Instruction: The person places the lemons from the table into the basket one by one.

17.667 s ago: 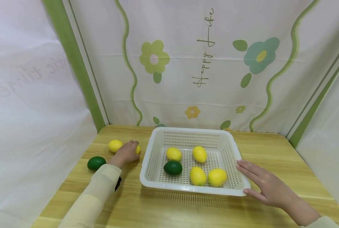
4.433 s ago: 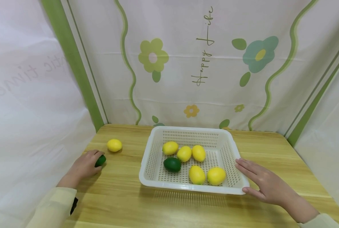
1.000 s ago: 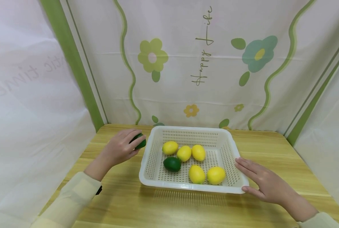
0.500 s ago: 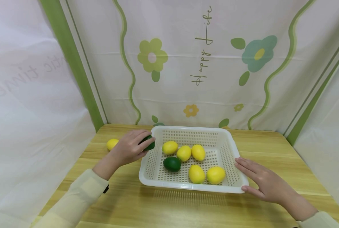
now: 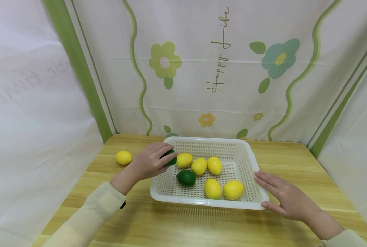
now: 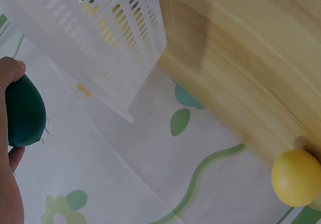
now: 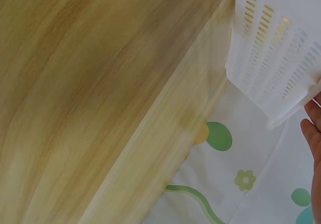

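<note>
My left hand grips a dark green avocado above the left rim of the white plastic basket. In the left wrist view the avocado shows a smooth, pear-like side, with the thumb at its narrow end. Inside the basket lie another dark green avocado and several yellow lemons. My right hand rests on the basket's right side, fingers straight along the rim and thumb at the front corner. Only its fingers show at the edge of the right wrist view.
One lemon lies on the wooden table, left of the basket and behind my left forearm. A white curtain printed with flowers hangs along the table's back edge, and more cloth hangs at both sides.
My left hand took the avocado from the table's left side and has carried it right, over the basket's rim. Earlier, another lemon joined those inside. The right hand stays put.
</note>
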The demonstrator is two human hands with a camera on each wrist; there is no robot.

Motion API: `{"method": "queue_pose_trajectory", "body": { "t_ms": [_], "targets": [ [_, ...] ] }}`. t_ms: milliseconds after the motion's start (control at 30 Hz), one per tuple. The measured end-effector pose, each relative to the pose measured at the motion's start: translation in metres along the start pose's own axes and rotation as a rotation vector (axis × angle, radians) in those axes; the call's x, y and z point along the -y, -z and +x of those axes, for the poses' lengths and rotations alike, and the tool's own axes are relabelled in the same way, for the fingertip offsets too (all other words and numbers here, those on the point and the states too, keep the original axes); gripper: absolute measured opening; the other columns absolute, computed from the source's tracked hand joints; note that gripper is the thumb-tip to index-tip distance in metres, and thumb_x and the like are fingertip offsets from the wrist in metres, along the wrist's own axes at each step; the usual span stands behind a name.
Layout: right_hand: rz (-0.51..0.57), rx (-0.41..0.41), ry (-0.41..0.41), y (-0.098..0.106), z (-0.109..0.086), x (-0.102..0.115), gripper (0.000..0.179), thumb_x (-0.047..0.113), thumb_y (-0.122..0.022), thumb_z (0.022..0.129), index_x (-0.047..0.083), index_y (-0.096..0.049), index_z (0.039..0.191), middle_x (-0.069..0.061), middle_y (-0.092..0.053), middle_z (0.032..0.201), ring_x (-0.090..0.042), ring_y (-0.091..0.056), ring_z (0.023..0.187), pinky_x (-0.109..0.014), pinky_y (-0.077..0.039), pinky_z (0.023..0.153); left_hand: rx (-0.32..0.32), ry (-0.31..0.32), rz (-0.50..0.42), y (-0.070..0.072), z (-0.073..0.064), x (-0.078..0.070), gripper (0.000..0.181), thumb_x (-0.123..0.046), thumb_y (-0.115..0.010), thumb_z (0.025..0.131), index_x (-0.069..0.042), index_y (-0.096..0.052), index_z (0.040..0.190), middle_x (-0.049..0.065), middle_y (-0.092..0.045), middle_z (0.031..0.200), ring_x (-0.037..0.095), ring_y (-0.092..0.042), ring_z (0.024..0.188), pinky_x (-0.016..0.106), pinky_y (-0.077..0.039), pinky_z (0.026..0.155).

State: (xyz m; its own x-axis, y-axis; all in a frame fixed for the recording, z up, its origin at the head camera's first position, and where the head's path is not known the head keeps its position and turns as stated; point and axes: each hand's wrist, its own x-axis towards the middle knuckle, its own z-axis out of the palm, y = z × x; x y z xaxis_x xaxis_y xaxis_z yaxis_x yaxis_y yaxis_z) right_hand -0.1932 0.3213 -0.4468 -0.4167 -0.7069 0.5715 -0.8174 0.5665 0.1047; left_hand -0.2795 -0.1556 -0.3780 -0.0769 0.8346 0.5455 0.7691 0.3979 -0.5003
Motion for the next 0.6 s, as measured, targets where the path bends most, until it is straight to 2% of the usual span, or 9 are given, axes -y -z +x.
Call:
{"method": "queue_pose_trajectory", "body": {
  "t_ms": [267,500,600],
  "targets": [
    [0.003,0.002,-0.002,0.000,0.000,0.000,0.068,0.054,-0.044,0.099,-0.004,-0.055,0.134,-0.019,-0.053,0.137,-0.023,-0.044,0.132,-0.021,-0.019,0.114,0.049,0.001,-0.021,-0.007,0.004,-0.004,0.050,-0.024,-0.081,0.076,-0.007,-0.064,0.120,0.015,-0.062,0.118,0.029,-0.061,0.105,0.038,-0.054,0.087],
    [0.007,-0.004,-0.003,0.000,0.000,0.000,0.068,0.054,-0.044,0.099,-0.004,-0.055,0.134,-0.019,-0.053,0.137,-0.023,-0.043,0.132,-0.021,-0.019,0.114,0.050,-0.010,-0.037,-0.015,0.006,-0.004,0.053,-0.024,-0.082,0.074,-0.007,-0.063,0.120,0.015,-0.063,0.117,0.029,-0.061,0.105,0.038,-0.054,0.085],
    [0.005,-0.006,-0.004,-0.001,0.000,0.000,0.069,0.054,-0.044,0.099,-0.004,-0.055,0.133,-0.019,-0.053,0.137,-0.022,-0.043,0.132,-0.021,-0.019,0.114,0.071,-0.012,-0.043,-0.018,0.006,-0.005,0.053,-0.024,-0.082,0.074,-0.008,-0.063,0.121,0.014,-0.062,0.118,0.028,-0.060,0.107,0.037,-0.054,0.087]
  ]
}}
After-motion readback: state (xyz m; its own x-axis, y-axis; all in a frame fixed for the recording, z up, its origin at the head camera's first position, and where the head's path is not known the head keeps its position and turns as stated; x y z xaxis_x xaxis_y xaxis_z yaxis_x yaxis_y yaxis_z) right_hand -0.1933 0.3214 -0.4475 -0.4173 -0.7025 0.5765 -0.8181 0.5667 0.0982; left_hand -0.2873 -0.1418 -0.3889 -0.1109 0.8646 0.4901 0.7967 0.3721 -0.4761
